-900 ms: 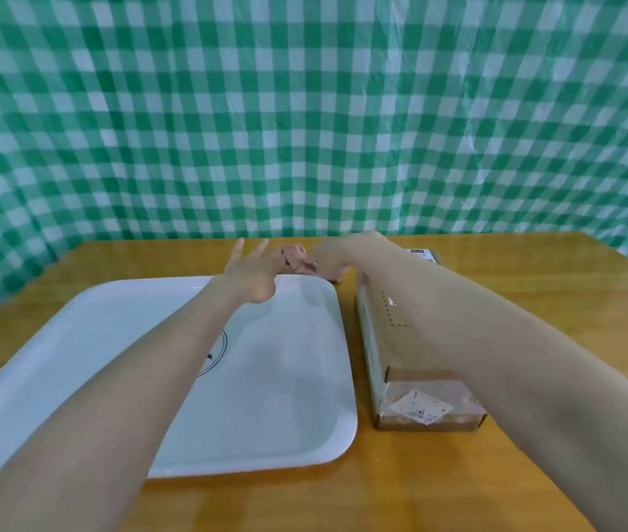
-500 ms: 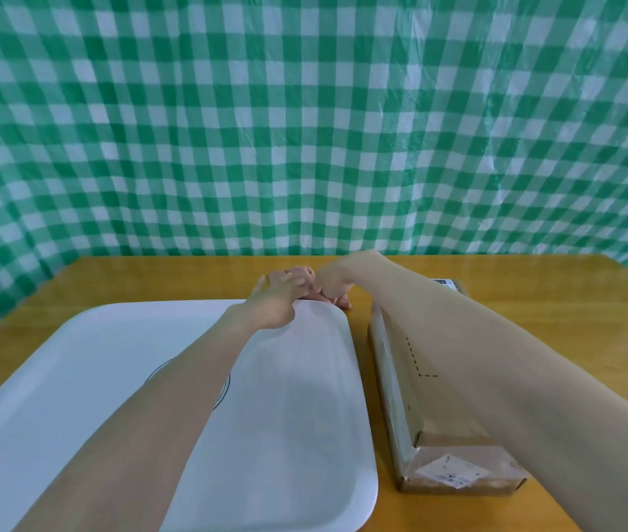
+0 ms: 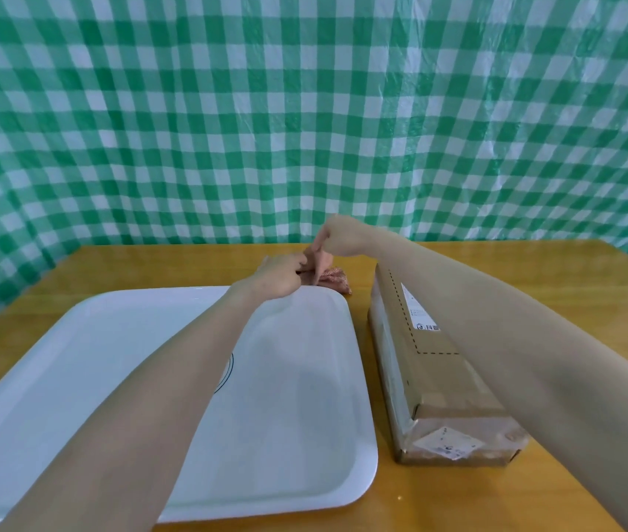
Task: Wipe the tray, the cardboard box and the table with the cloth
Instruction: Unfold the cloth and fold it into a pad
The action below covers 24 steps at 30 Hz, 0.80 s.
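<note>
The cloth [image 3: 334,280], at the tray's [image 3: 112,339] 1 o'clock, pinched by left hand [image 3: 279,277] and right hand [image 3: 339,236], should be folded into a pad

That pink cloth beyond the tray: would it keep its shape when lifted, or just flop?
Probably flop: the cloth lies bunched on the table, and the part pinched by the right hand hangs limp. It is likely light too, since a mere pinch holds that part up. The left hand grips it as well.
</note>
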Available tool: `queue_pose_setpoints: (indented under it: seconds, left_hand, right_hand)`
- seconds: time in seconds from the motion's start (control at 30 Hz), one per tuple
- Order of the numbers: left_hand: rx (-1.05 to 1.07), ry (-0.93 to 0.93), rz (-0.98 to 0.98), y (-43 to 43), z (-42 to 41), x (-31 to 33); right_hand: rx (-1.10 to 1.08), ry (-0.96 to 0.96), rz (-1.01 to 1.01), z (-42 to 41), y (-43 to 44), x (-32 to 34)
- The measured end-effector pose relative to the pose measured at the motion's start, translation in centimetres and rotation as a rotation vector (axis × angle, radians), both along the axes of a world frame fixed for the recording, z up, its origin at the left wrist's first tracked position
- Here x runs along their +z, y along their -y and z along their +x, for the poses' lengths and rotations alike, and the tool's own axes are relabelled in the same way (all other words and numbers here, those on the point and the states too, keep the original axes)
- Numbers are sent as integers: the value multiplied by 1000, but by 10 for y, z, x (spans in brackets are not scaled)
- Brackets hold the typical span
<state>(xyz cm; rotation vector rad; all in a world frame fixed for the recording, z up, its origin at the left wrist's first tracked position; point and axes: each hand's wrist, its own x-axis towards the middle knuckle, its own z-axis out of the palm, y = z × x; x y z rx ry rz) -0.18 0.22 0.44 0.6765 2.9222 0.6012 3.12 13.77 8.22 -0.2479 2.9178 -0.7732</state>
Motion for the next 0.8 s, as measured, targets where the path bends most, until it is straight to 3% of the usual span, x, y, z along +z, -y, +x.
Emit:
queue_pose_setpoints:
  seconds: [0.13, 0.2, 0.4, 0.63, 0.8]
  left_hand:
    - [151, 42, 377, -4, 17, 23]
    - [227, 24, 476, -3, 24, 32]
    - [299, -103, 469, 10, 31, 50]
    - [176, -20, 805, 14, 56, 99]
    - [64, -98, 842, 16, 74, 135]
  right_hand:
    - [-43, -95, -251, -4, -4, 2]
    - [-49, -112, -361, 0, -7, 9]
    - [0, -236, -629, 21, -14, 50]
    - [143, -379, -775, 33, -22, 106]
    - [270, -391, -930, 44, -21, 122]
